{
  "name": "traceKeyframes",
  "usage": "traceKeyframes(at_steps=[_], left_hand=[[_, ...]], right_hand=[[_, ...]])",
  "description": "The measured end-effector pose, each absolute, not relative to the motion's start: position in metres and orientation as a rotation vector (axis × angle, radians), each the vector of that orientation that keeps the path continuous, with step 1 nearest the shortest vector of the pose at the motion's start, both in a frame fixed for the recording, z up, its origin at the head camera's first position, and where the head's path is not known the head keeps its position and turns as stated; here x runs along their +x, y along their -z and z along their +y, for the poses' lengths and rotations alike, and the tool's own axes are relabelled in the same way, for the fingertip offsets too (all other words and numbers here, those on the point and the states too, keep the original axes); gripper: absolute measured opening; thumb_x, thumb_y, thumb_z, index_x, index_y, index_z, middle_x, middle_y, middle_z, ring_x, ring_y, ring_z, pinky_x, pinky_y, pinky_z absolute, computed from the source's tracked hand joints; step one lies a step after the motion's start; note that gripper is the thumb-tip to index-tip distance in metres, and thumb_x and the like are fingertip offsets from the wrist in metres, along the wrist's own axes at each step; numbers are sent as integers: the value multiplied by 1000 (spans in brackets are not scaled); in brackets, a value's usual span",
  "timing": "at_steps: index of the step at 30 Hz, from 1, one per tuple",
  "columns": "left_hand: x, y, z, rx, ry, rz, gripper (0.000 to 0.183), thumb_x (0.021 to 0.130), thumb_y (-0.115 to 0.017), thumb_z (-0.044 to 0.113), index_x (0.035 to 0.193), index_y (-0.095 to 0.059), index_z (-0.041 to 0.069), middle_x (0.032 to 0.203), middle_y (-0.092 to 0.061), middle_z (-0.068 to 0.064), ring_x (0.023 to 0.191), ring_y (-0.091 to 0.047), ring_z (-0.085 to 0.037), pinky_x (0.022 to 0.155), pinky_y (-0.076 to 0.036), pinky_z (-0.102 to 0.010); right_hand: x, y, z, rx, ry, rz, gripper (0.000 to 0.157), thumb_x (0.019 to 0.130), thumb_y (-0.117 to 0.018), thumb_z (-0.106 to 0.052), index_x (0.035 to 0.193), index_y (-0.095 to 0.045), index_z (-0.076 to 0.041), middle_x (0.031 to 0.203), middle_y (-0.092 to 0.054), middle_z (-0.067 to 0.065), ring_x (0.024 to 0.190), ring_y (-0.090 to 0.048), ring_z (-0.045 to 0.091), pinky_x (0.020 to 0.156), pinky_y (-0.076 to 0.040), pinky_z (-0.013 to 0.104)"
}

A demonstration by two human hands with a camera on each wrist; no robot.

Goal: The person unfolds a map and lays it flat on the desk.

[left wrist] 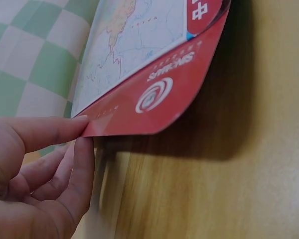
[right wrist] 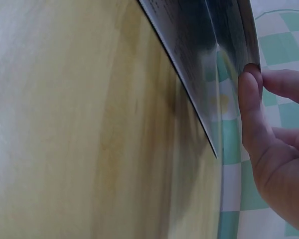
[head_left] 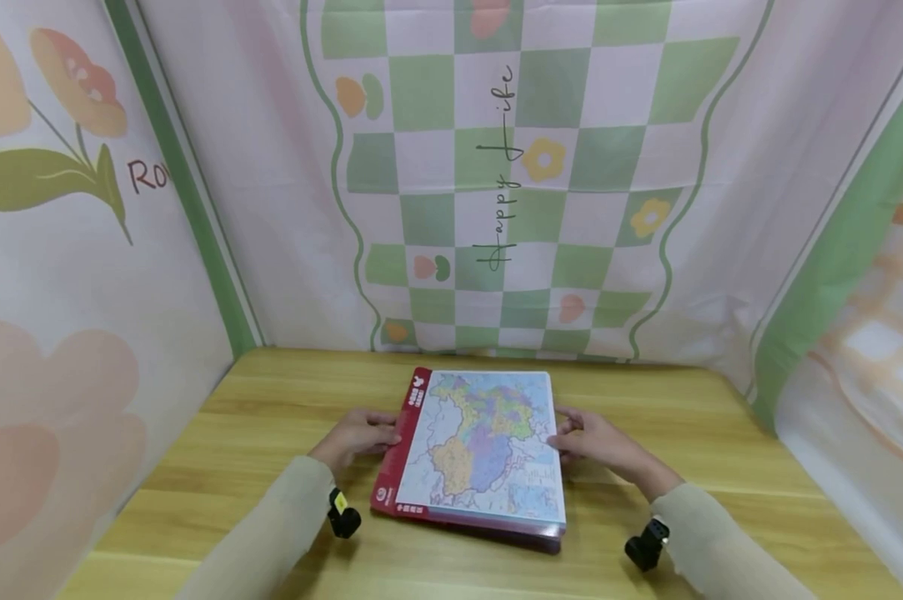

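A map sheet (head_left: 489,442) with a red strip along its left side lies at the middle of the wooden table, printed in several colours. My left hand (head_left: 357,437) pinches its red edge between thumb and fingers; the left wrist view shows that red corner (left wrist: 139,107) raised, with a shadow beneath. On the opposite side my right hand (head_left: 594,442) pinches the right edge with thumb and fingertips. Below the map, a dark lower layer (head_left: 526,540) shows at the near right corner. In the right wrist view its printed underside (right wrist: 182,55) slants down away from the pinched edge.
The wooden table (head_left: 286,392) extends on all sides of the map. A checkered cloth backdrop (head_left: 489,208) hangs behind its far edge, and patterned curtains (head_left: 83,333) stand close at left and right. Black wrist cameras (head_left: 343,514) sit on both sleeves.
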State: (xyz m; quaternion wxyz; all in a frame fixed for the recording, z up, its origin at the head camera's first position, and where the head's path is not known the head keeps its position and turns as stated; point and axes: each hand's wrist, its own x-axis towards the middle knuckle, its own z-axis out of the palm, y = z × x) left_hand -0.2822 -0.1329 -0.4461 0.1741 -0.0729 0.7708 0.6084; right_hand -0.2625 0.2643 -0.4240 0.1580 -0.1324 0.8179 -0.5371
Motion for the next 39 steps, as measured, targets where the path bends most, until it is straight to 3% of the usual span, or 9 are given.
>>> traceKeyframes(at_steps=[22,31,39], left_hand=[[-283,451,-152,-69,-1698,2229,49,88,-74,10,132,-59,-5,122,-66,-18,104,-68,-27,91,-56,-41],[-282,449,-160,-126,-1663,2272,48,87,-75,11,131,-61,-2,119,-67,-17,102,-67,-27,91,-56,-42],[-279,446,-169,-132,-1639,2297,48,90,-73,15,133,-59,-4,120,-66,-17,102,-67,-26,90,-56,-42]], right_hand=[[-258,396,281,-419,1499,2405,81,98,-66,-18,157,-14,6,109,-53,21,91,-65,29,84,-59,43],[-252,384,288,-420,1496,2396,82,99,-66,-18,157,-14,5,111,-52,22,90,-66,28,86,-57,51],[-252,377,299,-425,1497,2401,82,98,-67,-17,156,-15,7,109,-51,22,91,-66,26,86,-57,50]])
